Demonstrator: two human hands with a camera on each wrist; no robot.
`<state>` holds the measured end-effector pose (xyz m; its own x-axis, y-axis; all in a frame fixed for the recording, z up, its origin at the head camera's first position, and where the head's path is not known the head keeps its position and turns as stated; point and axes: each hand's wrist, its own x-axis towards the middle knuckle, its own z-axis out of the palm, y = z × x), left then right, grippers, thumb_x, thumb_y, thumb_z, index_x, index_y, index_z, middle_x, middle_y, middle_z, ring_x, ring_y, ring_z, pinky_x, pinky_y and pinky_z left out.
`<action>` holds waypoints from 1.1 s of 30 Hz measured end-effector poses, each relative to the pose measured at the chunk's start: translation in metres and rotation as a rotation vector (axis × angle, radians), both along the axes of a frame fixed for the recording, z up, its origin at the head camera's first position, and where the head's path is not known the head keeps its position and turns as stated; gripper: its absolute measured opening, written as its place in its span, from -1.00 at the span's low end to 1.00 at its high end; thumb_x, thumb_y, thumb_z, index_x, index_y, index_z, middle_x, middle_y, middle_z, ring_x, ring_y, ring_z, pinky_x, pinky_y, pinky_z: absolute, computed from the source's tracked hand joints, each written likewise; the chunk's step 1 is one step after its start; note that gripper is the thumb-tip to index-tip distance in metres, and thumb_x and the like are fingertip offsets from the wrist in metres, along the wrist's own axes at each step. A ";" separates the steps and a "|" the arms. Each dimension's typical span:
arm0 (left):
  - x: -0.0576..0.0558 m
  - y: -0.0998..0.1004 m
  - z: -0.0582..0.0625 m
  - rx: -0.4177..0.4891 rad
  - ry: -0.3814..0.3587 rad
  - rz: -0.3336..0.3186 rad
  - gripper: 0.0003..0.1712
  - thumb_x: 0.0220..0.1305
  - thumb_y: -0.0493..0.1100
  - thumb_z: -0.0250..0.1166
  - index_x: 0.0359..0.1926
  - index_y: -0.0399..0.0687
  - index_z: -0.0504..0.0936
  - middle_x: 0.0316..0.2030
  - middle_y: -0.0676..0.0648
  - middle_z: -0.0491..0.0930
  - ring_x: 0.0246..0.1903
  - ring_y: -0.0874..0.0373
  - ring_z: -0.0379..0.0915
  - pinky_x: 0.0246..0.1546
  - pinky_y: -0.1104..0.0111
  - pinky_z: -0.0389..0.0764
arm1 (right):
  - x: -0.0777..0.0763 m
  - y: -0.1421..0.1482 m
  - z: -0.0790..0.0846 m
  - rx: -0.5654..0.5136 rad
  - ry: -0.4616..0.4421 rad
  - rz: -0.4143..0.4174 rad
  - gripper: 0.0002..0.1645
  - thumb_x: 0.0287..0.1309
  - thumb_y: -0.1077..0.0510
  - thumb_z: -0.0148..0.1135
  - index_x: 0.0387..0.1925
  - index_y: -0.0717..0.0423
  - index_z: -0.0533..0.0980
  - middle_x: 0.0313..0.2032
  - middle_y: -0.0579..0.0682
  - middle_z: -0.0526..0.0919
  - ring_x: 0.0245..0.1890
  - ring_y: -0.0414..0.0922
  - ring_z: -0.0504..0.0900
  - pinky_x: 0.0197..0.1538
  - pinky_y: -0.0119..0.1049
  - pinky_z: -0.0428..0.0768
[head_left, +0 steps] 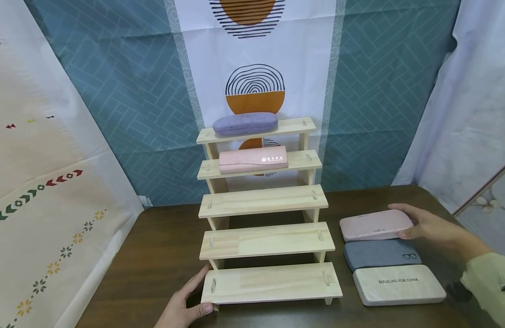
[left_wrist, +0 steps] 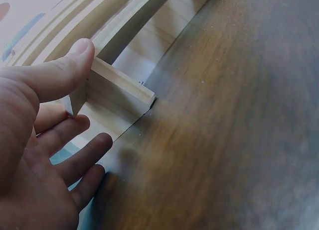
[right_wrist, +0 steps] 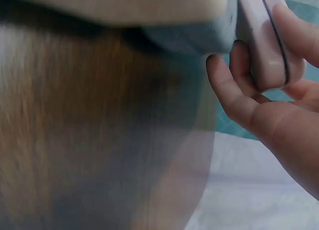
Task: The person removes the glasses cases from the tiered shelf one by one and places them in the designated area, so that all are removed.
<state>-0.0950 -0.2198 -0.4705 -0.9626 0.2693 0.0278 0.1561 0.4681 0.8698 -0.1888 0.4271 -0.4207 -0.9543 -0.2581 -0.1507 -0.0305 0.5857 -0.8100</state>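
Note:
A tiered wooden display stand (head_left: 262, 202) stands in the middle of the head view, stepped like a small staircase. At its lower left corner my left hand (head_left: 184, 298) holds the end of the lowest step, thumb at the front; the left wrist view shows the thumb (left_wrist: 72, 65) over the wood and the other fingers spread beside it. To the right, my right hand (head_left: 422, 223) grips the right end of a pink glasses case (head_left: 375, 225). In the right wrist view, thumb and fingers lie on opposite sides of that pink case (right_wrist: 266, 46).
A blue-grey glasses case (head_left: 379, 255) and a white one (head_left: 400, 289) lettered "REFUELING FOR CHINA" lie in front of the pink case on the dark table (head_left: 154, 255). A purple case (head_left: 245, 124) sits on the top step, a pink flap case (head_left: 252, 160) one step lower. Cloth hangs behind.

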 end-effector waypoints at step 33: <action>0.000 0.000 0.002 -0.001 -0.044 0.010 -0.03 0.09 -0.05 0.54 0.52 0.10 0.32 0.46 -0.02 0.28 0.41 0.13 0.12 0.29 0.31 0.21 | -0.007 -0.025 -0.007 0.344 0.109 0.073 -0.26 0.31 0.18 0.27 0.37 0.49 0.26 0.29 0.61 0.27 0.26 0.58 0.21 0.13 0.49 0.27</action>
<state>-0.0952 -0.2194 -0.4690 -0.9655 0.2599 -0.0147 0.1134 0.4705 0.8751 -0.1955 0.4021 -0.4281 -0.9504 -0.2783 -0.1390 -0.1577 0.8162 -0.5559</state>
